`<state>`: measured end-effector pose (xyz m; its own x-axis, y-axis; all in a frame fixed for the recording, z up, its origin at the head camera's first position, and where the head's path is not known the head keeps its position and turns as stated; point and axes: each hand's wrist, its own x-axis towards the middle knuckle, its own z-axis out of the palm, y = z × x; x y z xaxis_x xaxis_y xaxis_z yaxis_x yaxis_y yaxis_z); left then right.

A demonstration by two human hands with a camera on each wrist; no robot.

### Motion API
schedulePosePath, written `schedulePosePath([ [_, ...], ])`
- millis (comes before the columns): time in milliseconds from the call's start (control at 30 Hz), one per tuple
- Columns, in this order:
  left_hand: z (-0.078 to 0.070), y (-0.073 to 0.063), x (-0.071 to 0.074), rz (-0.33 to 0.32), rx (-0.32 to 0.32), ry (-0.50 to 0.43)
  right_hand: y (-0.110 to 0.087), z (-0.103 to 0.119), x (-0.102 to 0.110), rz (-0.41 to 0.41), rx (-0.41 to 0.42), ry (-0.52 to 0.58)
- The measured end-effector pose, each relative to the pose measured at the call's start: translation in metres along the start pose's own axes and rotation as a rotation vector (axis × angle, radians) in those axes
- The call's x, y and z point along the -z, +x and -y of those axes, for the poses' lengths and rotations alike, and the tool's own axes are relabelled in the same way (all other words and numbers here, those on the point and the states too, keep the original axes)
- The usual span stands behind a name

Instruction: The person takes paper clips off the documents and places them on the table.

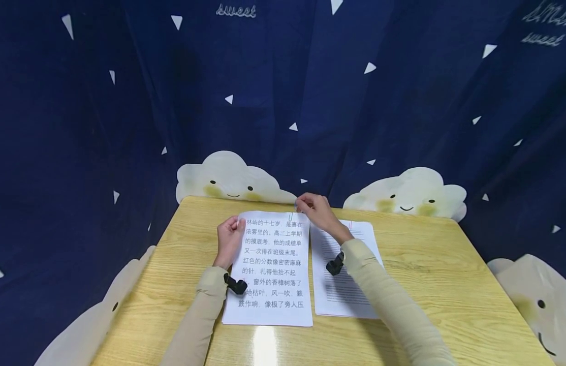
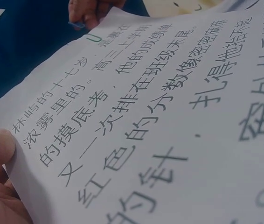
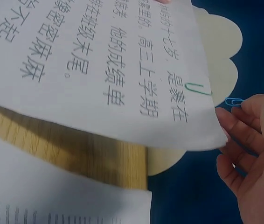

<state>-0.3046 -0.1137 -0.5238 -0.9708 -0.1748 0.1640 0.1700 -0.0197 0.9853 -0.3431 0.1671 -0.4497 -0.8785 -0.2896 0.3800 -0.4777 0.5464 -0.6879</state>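
Observation:
A stack of paper (image 1: 274,269) printed with large Chinese characters lies before me, its far end raised off the table. My left hand (image 1: 230,239) grips its left edge, thumb on top, as the left wrist view shows. A green paper clip (image 3: 197,89) sits on the top edge near the right corner. Just beyond that edge my right hand (image 3: 255,144) pinches a blue paper clip (image 3: 234,101) between thumb and forefinger. Another finger of this hand is close to the sheet's corner; whether it touches cannot be made out.
To the right lies a second paper stack (image 1: 342,295) with small print, a pink paper clip (image 1: 350,224) on its top edge, under my right forearm. Both stacks are on a wooden table (image 1: 425,284). A dark blue curtain (image 1: 264,101) with white clouds hangs behind.

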Motion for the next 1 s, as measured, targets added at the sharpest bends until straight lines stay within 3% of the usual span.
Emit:
schedulePosePath([
  [400,0.004,0.0,-0.001,-0.004,0.014,0.012,-0.015,-0.019,0.028,-0.007,-0.084,0.028],
  [700,0.007,-0.001,0.0,-0.015,-0.034,0.009,-0.025,-0.038,0.051,-0.041,-0.124,0.042],
  [1000,0.007,0.0,0.001,-0.015,0.006,0.025,-0.037,-0.055,0.075,-0.079,-0.143,-0.004],
])
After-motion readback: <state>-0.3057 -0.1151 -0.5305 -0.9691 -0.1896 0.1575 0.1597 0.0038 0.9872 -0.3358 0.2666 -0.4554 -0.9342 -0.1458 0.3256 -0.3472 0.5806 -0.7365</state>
